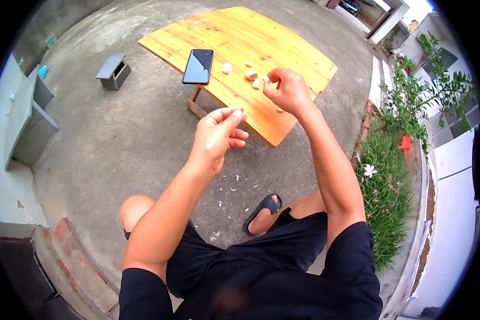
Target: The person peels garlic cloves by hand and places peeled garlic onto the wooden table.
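My right hand (289,92) is closed in a pinch over the near side of the wooden table (240,42). A small white garlic clove (265,78) shows at its fingertips. Beside it on the tabletop lie a partly opened garlic bulb (251,76), another garlic clove (256,84) and more garlic pieces. My left hand (217,133) is held in front of the table's near edge. Its thumb and forefinger are pressed together, the other fingers curled, and whatever may be between the tips is too small to make out.
A dark phone (198,66) lies at the table's left edge. White scraps (229,188) are scattered on the concrete floor by my sandal (262,213). A small grey stool (113,71) stands to the left. Grass and flowers (384,208) line the right side.
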A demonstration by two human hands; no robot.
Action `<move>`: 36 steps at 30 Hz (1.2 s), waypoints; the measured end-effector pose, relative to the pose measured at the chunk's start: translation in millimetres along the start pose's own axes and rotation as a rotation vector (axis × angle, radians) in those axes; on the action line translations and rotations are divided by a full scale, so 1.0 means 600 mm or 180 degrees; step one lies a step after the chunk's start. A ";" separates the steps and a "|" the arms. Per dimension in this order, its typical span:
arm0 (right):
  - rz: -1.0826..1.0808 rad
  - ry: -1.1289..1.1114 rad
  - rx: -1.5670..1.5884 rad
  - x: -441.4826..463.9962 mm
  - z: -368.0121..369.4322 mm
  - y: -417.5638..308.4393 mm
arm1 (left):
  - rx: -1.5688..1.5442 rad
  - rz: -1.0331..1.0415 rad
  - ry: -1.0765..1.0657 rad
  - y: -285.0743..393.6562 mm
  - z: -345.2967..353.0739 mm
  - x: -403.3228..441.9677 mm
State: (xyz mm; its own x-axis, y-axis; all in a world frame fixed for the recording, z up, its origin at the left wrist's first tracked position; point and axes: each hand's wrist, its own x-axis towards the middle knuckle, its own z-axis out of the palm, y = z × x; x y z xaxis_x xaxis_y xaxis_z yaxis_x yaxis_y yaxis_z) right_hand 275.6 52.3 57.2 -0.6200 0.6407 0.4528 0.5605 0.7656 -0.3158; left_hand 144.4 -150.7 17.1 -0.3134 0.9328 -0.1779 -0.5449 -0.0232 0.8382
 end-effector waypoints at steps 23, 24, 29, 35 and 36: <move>0.0008 -0.0141 0.2596 -0.259 -0.061 -0.106 | 0.1247 -0.0192 -0.0276 0.002 0.036 -0.090; 0.0099 -0.0141 0.2648 -0.259 -0.054 -0.102 | 0.1320 -0.0153 -0.0304 -0.003 0.032 -0.077; 0.0499 -0.0298 0.3001 -0.290 -0.002 -0.080 | 0.0271 -0.0820 -0.0879 -0.065 -0.027 -0.031; 0.0930 -0.0682 0.3114 -0.355 0.063 -0.069 | -0.0762 -0.1722 -0.0646 -0.157 -0.076 -0.085; 0.0803 -0.0693 0.3018 -0.351 0.073 -0.067 | -0.0678 -0.1697 -0.0588 -0.165 -0.071 -0.091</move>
State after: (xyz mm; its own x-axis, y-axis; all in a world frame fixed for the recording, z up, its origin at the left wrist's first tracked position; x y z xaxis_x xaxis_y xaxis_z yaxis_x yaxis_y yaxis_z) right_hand 359.8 -110.9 -62.2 -0.6835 0.7147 0.1485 0.0796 0.2752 -0.9581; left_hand 182.2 -214.6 -78.0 0.1756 0.8823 -0.4367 -0.7395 0.4110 0.5331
